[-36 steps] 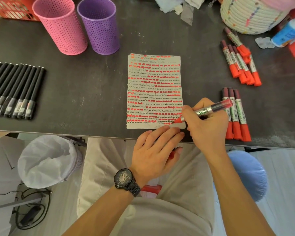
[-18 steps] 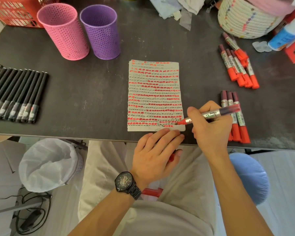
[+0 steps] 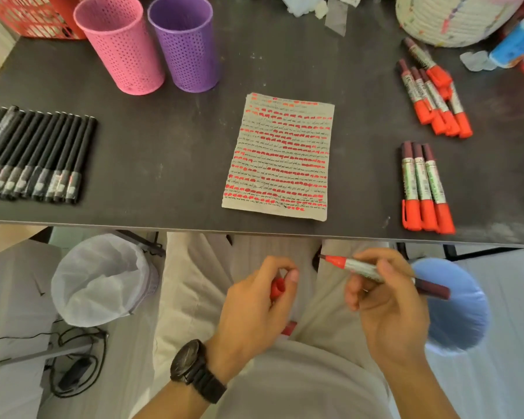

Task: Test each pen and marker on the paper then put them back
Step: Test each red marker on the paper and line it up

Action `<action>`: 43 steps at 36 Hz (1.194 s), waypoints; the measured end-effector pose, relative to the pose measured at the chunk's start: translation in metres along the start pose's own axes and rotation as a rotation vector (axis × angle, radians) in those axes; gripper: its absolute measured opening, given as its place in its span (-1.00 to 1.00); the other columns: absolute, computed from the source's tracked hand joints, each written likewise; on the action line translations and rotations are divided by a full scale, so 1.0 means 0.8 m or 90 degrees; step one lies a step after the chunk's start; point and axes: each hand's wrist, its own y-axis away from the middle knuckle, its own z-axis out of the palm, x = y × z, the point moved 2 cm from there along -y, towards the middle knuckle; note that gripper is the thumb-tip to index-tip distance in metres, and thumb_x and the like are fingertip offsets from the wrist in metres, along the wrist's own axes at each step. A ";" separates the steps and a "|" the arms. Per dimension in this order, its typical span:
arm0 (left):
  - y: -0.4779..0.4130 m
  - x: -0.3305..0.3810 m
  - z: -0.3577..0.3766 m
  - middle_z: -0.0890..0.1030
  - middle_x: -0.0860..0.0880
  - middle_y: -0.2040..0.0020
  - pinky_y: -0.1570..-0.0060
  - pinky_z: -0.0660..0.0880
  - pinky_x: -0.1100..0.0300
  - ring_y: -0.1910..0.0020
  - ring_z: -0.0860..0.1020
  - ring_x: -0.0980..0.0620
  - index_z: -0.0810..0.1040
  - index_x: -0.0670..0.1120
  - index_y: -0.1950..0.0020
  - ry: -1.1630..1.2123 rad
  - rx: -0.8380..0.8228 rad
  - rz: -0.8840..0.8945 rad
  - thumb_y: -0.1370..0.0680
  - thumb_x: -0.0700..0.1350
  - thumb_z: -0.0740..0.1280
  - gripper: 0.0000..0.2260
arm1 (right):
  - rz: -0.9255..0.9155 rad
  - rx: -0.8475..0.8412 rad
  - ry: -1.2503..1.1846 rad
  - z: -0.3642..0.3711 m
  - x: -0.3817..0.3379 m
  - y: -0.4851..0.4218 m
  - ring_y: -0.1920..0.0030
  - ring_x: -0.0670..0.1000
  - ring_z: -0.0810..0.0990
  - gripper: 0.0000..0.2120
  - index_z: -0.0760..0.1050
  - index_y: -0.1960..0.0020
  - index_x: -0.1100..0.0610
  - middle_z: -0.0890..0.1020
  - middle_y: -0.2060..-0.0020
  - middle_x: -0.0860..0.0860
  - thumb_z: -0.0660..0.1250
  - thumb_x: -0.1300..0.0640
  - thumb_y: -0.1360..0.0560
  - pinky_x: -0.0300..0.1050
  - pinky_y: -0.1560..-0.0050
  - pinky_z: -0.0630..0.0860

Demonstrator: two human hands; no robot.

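The paper (image 3: 280, 155), covered in rows of red marks and dark scribbles, lies on the dark table (image 3: 164, 152) near its front edge. Below the table edge, over my lap, my right hand (image 3: 384, 300) grips an uncapped red marker (image 3: 375, 272), tip pointing left. My left hand (image 3: 254, 306) pinches its red cap (image 3: 277, 288), a short way from the tip. Three capped red markers (image 3: 425, 189) lie in a row right of the paper; several more (image 3: 433, 95) lie further back. A row of black pens (image 3: 34, 155) lies at the left.
A pink cup (image 3: 121, 46) and a purple cup (image 3: 185, 43) stand at the back left, beside a red basket (image 3: 28, 16). A woven basket (image 3: 448, 16) sits back right. Under the table are a lined bin (image 3: 100, 279) and a blue stool (image 3: 457, 303).
My right hand lifted the marker off the paper and drew it back below the table edge. My left hand left the paper's lower edge and came down to my lap with the cap.
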 end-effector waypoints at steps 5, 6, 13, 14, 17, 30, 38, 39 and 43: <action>0.016 -0.032 0.013 0.33 0.18 0.37 0.31 0.38 0.28 0.38 0.31 0.17 0.28 0.15 0.02 0.236 -0.175 -0.316 -0.56 0.07 0.31 -0.81 | 0.154 0.101 0.045 -0.014 0.039 0.024 0.54 0.04 0.46 -0.65 0.58 0.32 0.01 0.53 0.49 0.13 0.25 0.24 -0.59 -0.20 0.54 0.36; 0.019 -0.034 0.014 0.32 0.17 0.35 0.31 0.36 0.25 0.35 0.30 0.15 0.28 0.15 0.06 0.285 -0.204 -0.349 -0.53 0.08 0.28 -0.84 | 0.167 0.113 0.056 -0.016 0.043 0.026 0.53 0.03 0.47 -0.62 0.58 0.34 0.00 0.54 0.49 0.13 0.24 0.23 -0.61 -0.19 0.54 0.37; 0.025 -0.037 0.014 0.35 0.00 0.31 0.43 0.28 0.32 0.42 0.26 0.13 0.39 -0.10 0.01 0.459 -0.205 -0.453 -0.66 -0.02 0.23 -0.84 | 0.232 0.157 0.093 -0.017 0.050 0.027 0.48 -0.04 0.52 -0.69 0.61 0.37 -0.04 0.59 0.46 0.07 0.35 -0.04 -0.54 -0.21 0.51 0.41; 0.025 -0.037 0.013 0.37 -0.01 0.31 0.42 0.30 0.32 0.42 0.28 0.12 0.44 -0.14 -0.01 0.436 -0.187 -0.435 -0.68 -0.06 0.23 -0.84 | 0.237 0.156 0.106 -0.016 0.050 0.025 0.49 -0.05 0.52 -0.70 0.61 0.37 -0.04 0.60 0.46 0.07 0.36 -0.11 -0.50 -0.22 0.51 0.41; 0.023 -0.034 0.007 0.48 -0.01 0.31 0.41 0.33 0.31 0.42 0.33 0.08 0.54 -0.20 -0.04 0.408 -0.133 -0.398 -0.64 -0.03 0.24 -0.76 | 0.250 0.146 0.135 -0.014 0.053 0.022 0.49 -0.06 0.51 -0.68 0.64 0.36 -0.06 0.60 0.46 0.06 0.37 -0.23 -0.44 -0.24 0.50 0.40; 0.028 -0.038 -0.007 0.67 0.01 -0.06 0.16 0.56 0.22 0.17 0.59 0.04 0.67 0.15 -0.18 0.470 -0.095 -0.423 -0.51 0.03 0.39 -0.74 | 0.196 0.057 0.008 -0.010 0.061 0.021 0.48 0.04 0.50 -0.88 0.61 0.26 0.03 0.59 0.40 0.13 0.33 0.13 -0.42 -0.19 0.49 0.43; 0.025 -0.035 -0.015 0.70 0.02 -0.06 0.11 0.57 0.26 0.06 0.63 0.08 0.69 0.14 -0.11 0.447 -0.072 -0.387 -0.46 0.00 0.48 -0.77 | 0.147 0.005 0.047 -0.015 0.067 0.027 0.45 0.10 0.50 -0.92 0.57 0.19 0.11 0.57 0.35 0.19 0.31 0.22 -0.41 -0.16 0.45 0.45; 0.024 -0.034 -0.016 0.70 0.02 -0.05 0.11 0.56 0.27 0.06 0.63 0.09 0.69 0.14 -0.11 0.446 -0.076 -0.382 -0.47 -0.01 0.48 -0.77 | 0.140 -0.002 0.053 -0.015 0.067 0.027 0.45 0.10 0.51 -0.94 0.57 0.19 0.11 0.57 0.34 0.19 0.32 0.21 -0.40 -0.16 0.45 0.45; 0.022 -0.032 -0.018 0.70 -0.02 -0.05 0.07 0.55 0.27 0.02 0.63 0.08 0.69 0.11 -0.11 0.448 -0.101 -0.367 -0.47 -0.04 0.48 -0.78 | 0.130 -0.022 0.059 -0.014 0.066 0.026 0.44 0.11 0.52 -0.90 0.56 0.18 0.12 0.58 0.34 0.18 0.39 0.11 -0.35 -0.15 0.45 0.46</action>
